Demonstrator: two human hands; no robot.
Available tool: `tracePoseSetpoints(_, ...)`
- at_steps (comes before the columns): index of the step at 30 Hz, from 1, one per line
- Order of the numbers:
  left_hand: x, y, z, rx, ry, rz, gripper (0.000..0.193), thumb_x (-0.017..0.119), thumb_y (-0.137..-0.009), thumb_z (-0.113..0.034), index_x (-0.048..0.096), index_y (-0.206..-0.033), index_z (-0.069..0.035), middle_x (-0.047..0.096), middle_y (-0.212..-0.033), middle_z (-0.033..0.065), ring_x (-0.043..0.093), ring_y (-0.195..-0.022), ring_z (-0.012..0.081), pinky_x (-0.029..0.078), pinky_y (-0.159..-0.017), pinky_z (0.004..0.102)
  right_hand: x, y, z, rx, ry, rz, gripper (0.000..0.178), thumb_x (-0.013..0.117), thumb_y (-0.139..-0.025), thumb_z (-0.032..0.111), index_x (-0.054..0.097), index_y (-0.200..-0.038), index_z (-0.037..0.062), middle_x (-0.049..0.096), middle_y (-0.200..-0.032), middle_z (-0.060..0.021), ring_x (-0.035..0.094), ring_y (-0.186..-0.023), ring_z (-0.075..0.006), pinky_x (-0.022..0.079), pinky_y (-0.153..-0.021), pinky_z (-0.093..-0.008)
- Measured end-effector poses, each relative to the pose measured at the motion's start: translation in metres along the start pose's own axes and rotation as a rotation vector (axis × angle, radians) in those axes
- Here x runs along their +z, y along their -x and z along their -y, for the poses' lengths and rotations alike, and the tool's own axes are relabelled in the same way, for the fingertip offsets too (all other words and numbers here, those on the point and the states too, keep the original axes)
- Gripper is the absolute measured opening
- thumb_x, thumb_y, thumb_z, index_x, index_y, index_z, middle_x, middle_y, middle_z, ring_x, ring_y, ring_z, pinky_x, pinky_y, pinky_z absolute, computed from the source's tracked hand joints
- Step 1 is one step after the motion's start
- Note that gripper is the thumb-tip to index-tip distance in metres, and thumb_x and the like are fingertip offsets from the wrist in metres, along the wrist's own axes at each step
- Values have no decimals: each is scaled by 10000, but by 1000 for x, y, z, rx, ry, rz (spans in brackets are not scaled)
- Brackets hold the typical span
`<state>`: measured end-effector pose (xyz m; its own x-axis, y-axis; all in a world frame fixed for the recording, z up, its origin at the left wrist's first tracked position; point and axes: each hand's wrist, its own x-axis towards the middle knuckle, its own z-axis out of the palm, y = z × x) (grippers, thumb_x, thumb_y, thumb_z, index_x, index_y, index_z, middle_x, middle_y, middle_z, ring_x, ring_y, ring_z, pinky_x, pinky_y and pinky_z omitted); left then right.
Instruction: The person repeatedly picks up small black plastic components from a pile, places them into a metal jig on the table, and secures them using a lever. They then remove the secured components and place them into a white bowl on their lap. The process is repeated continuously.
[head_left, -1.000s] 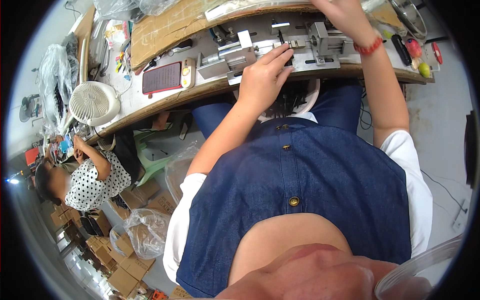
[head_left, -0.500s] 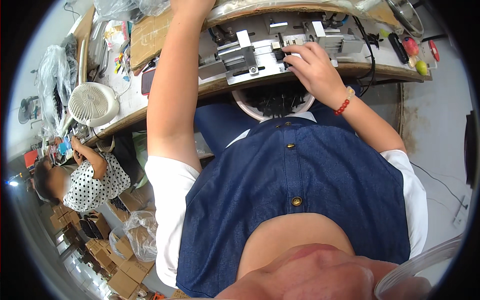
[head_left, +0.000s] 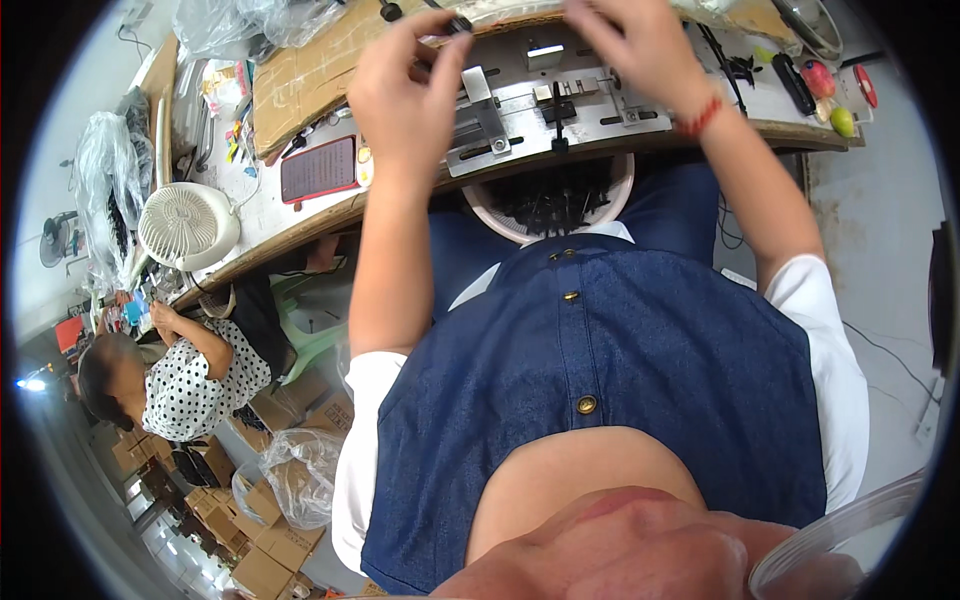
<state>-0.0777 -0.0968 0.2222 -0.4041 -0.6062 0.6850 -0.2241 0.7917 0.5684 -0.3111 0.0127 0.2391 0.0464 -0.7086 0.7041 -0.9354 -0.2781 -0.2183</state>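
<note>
Left hand (head_left: 398, 110) pinches a black part (head_left: 460, 25) between thumb and fingers. Right hand (head_left: 640, 50), well right of that grip, is motion-blurred; can't tell if it holds anything. Open gap between hands, above the metal fixture (head_left: 526, 128). Right of and nearer than the grip, a black rod (head_left: 559, 112) sits mid-fixture, tip past its near edge. Bench edge (head_left: 300, 228) runs nearer still; phone (head_left: 318, 170) left of grip.

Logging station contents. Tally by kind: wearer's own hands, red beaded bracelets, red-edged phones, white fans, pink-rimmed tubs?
Left hand and right hand of the wearer: 2
Red beaded bracelet: 1
Red-edged phone: 1
White fan: 1
Pink-rimmed tub: 1
Total: 6
</note>
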Motion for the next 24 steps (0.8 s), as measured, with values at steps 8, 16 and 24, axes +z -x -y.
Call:
tracePoseSetpoints(8, 34, 85, -33, -58, 224, 284, 295, 804, -830, -19, 801, -1099, -137, 619, -1175, 69, 650, -719, 107, 548, -612, 261, 57, -80, -147, 109, 224, 321, 245, 716, -855, 278, 770, -963, 65, 670, -1046, -173, 617, -1068, -384, 507, -893, -461)
tracePoseSetpoints(16, 59, 97, -17, 32, 87, 280, 270, 777, -861, -65, 776, -1122, -134, 719, -1253, 48, 744, -835, 196, 609, -726, 313, 15, -79, -75, 500, -384, 99, 259, 728, -953, 204, 721, -1121, 7, 746, -875, -84, 637, -737, -117, 500, -645, -258)
tracePoseSetpoints(24, 55, 91, -27, 30, 5, 305, 359, 769, -893, -151, 728, -1250, -162, 711, -1287, 43, 748, -860, 205, 611, -749, 326, -27, -54, -20, 379, -843, -87, 222, 647, -1029, 157, 683, -1169, -12, 764, -1099, -115, 680, -905, -92, 503, -783, -206)
